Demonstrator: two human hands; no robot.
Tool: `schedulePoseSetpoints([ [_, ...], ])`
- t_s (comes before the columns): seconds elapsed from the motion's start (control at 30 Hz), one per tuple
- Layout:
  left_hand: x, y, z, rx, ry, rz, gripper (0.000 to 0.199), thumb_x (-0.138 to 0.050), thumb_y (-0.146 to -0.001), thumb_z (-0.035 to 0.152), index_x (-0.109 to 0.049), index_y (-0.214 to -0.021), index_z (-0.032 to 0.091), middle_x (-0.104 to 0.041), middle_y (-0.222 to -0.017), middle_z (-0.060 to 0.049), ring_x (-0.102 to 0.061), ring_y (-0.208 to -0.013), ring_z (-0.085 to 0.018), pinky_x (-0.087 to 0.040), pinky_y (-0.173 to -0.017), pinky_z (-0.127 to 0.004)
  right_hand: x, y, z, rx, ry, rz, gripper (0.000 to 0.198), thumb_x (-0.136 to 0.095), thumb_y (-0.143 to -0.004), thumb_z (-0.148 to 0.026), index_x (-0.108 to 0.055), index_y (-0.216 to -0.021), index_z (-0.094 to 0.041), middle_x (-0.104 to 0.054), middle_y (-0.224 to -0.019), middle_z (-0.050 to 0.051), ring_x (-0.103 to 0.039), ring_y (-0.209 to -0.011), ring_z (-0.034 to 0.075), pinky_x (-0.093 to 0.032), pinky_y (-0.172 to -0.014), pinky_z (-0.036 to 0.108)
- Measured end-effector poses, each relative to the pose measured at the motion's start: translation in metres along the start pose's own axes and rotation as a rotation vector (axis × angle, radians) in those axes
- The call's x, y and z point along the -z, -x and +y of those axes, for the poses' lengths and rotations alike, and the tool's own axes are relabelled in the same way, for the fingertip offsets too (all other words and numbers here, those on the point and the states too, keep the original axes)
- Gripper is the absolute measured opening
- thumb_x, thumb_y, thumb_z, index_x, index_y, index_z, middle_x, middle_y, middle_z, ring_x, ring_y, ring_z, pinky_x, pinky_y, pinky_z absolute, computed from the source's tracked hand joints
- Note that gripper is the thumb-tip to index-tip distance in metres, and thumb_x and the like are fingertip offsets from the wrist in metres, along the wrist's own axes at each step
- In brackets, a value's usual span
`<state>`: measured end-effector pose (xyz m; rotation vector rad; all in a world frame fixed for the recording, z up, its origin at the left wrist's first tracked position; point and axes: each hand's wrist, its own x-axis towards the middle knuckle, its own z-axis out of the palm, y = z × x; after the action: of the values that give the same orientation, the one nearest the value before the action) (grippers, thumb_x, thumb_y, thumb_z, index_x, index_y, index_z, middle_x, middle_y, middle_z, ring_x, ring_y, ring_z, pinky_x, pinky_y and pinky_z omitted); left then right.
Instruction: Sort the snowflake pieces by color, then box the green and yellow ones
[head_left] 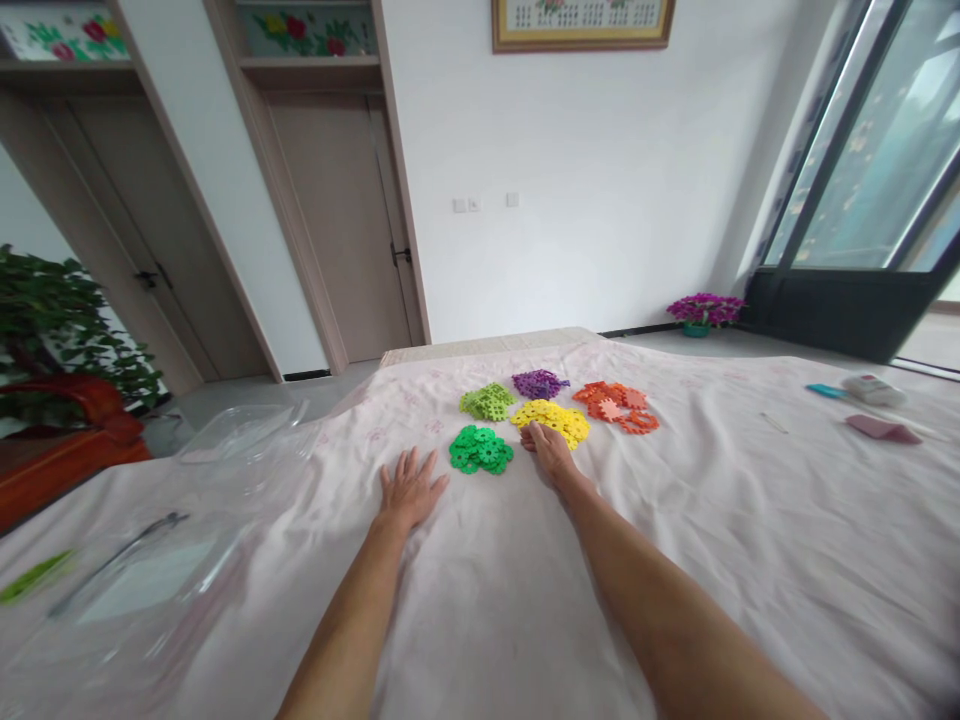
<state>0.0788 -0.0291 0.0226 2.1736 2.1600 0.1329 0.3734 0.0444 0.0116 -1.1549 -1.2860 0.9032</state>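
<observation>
Flat plastic building pieces lie in piles sorted by colour on the pale cloth. My right hand (546, 446) is at the front left edge of the yellow pile (559, 420), its fingers curled; whatever they hold is hidden. With fingers spread, my left hand (410, 487) lies flat on the cloth, just left of the dark green pile (480, 450) and apart from it. Behind these sit a light green pile (487, 402) and a purple pile (538, 383). Orange pieces (615, 405) are at the right of the yellow ones, a few spread loosely.
Clear plastic containers (157, 580) stand at the left, with a green item (36, 577) near them. A pink cloth piece (883, 430), a blue-handled item (825, 391) and a white object (874, 389) lie far right. The bedspread (480, 620) is wrinkled.
</observation>
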Motion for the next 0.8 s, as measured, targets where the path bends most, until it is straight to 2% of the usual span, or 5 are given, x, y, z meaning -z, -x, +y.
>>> schedulePoseSetpoints([
  [0.27,-0.003,0.0,-0.001,-0.007,0.012,0.049,0.071,-0.022,-0.091,0.067,-0.031,-0.153,0.032,-0.02,-0.164,-0.009,-0.014,-0.151,-0.034,-0.009,-0.116,-0.063,-0.002,0.0,-0.01,-0.042,-0.095,0.04,0.048,-0.055,-0.076,-0.064,-0.063,-0.072,-0.017,-0.067,-0.073,0.009,-0.061,-0.064,0.019,-0.052,-0.064,0.033],
  [0.47,-0.007,0.001,-0.003,-0.002,-0.02,0.128,0.066,-0.027,-0.094,0.062,-0.036,-0.151,0.03,-0.028,-0.162,-0.009,-0.021,-0.149,-0.032,-0.014,-0.117,-0.058,0.0,0.0,-0.005,0.013,0.017,-0.013,0.034,-0.058,-0.075,-0.05,-0.064,-0.075,-0.017,-0.068,-0.075,0.006,-0.062,-0.066,0.016,-0.051,-0.064,0.028],
  [0.67,-0.008,0.005,-0.003,-0.009,-0.02,0.22,0.058,-0.034,-0.095,0.053,-0.044,-0.146,0.026,-0.038,-0.157,-0.011,-0.029,-0.145,-0.029,-0.02,-0.116,-0.054,0.005,-0.002,0.006,0.05,0.113,-0.057,0.032,-0.054,-0.08,-0.045,-0.068,-0.085,-0.017,-0.07,-0.078,0.005,-0.064,-0.069,0.017,-0.051,-0.064,0.027],
  [0.8,-0.006,0.005,-0.006,-0.002,0.025,0.219,0.054,-0.038,-0.095,0.049,-0.048,-0.143,0.024,-0.04,-0.155,-0.012,-0.031,-0.144,-0.027,-0.021,-0.117,-0.05,0.006,-0.004,0.009,0.07,0.23,-0.085,0.034,-0.052,-0.081,-0.042,-0.07,-0.093,-0.017,-0.071,-0.077,0.004,-0.065,-0.07,0.018,-0.051,-0.067,0.027],
])
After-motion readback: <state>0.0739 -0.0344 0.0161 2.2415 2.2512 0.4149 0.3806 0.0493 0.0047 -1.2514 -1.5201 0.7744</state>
